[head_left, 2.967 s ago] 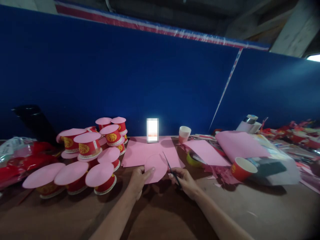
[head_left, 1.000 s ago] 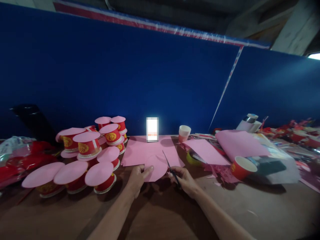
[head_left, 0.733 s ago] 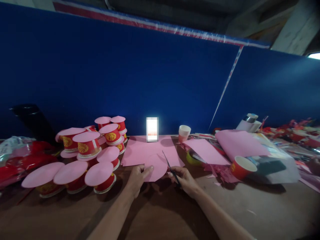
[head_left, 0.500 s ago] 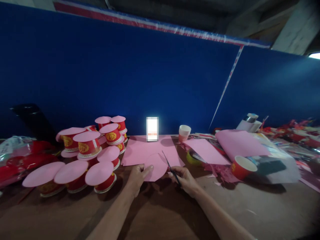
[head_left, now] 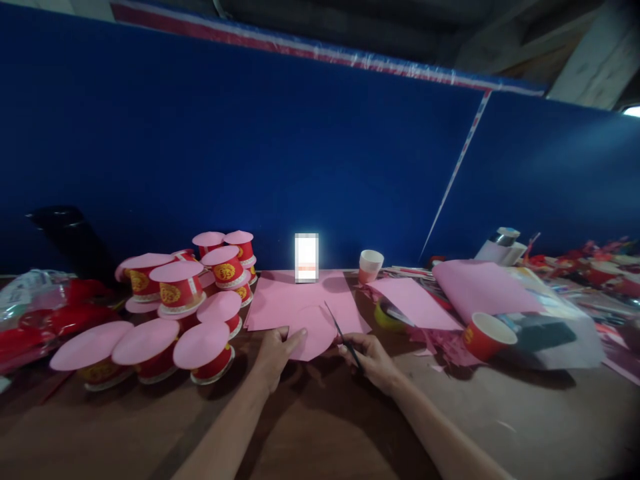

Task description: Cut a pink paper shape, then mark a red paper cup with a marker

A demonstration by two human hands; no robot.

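My left hand (head_left: 277, 353) pinches the left side of a pink paper disc (head_left: 316, 337), its thumb lying on top. In my right hand (head_left: 373, 360) is a pair of dark scissors (head_left: 354, 352), with the blades pointing up and away along the disc's right edge. Whether the blades touch the paper I cannot tell. Beyond the disc lie pink paper sheets (head_left: 280, 293) flat on the table. To the left stand several red paper cups (head_left: 180, 295) with gold prints, turned upside down and topped with pink paper cones (head_left: 203, 345).
A bright phone-like screen (head_left: 307, 259) stands at the back of the sheets. On the right are a white-and-pink cup (head_left: 371, 267), a red cup (head_left: 490, 337), pink scraps (head_left: 453, 347) and curled pink paper (head_left: 485, 287). Red plastic bags (head_left: 60, 320) lie far left. A blue wall (head_left: 280, 147) rises behind.
The whole view has shifted very slightly, so things sit a little further right. Both hands keep nearly the same pose on the disc and the scissors.
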